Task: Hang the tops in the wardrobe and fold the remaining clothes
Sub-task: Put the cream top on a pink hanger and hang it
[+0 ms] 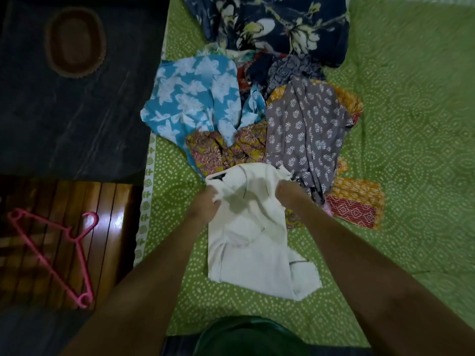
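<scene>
A white garment lies crumpled on the green bedspread in front of me. My left hand grips its upper left edge and my right hand grips its upper right part. Behind it lies a pile of clothes: a blue garment with white flowers, a grey one with white sprigs, a yellow-red print and an orange-red print. A pink hanger rests on the wooden surface at the left.
A dark navy floral blanket is bunched at the far end of the bed. Left of the bed is dark floor with an oval brown mat. The wooden slatted surface stands at the near left.
</scene>
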The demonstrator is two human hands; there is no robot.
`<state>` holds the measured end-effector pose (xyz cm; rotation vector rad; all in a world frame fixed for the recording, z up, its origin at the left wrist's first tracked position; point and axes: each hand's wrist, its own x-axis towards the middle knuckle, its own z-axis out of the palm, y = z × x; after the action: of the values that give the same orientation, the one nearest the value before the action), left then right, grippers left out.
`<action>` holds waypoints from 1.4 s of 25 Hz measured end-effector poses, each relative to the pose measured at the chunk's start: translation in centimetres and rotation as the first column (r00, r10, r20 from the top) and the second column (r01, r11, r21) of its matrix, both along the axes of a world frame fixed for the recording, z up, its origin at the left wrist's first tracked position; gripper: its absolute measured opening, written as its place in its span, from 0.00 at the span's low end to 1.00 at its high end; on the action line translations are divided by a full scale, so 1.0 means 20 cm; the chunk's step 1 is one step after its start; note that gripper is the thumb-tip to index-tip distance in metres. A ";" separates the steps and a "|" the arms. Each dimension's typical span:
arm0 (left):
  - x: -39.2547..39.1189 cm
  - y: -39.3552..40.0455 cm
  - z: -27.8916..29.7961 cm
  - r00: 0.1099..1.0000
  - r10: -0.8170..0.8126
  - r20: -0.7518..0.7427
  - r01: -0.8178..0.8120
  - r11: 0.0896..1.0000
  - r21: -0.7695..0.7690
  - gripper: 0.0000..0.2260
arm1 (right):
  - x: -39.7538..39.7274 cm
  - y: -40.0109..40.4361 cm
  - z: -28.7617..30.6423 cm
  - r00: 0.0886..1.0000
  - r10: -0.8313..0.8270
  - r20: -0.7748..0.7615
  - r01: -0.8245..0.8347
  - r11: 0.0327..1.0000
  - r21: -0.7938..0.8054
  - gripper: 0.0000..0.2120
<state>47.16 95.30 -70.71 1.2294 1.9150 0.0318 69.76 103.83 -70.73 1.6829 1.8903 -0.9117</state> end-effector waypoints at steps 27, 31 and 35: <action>-0.15 -0.34 1.20 0.998 -0.020 0.054 0.010 0.983 0.184 0.08 | 0.24 -0.42 1.21 0.971 -0.037 -0.236 0.159 0.836 0.525 0.04; -0.13 -0.50 1.61 0.871 -0.268 -0.412 0.457 0.751 0.477 0.17 | 0.31 -0.65 1.70 0.934 -0.039 -0.355 0.275 0.714 0.644 0.13; -0.07 -0.90 1.75 0.818 -0.449 -0.359 0.568 0.733 0.376 0.17 | 0.44 -1.03 1.83 0.995 0.087 -0.043 -0.060 0.900 0.432 0.08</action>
<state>45.78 77.31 -35.76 2.1640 1.7478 0.0553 78.58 83.32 -34.05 1.8219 2.3092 -0.5431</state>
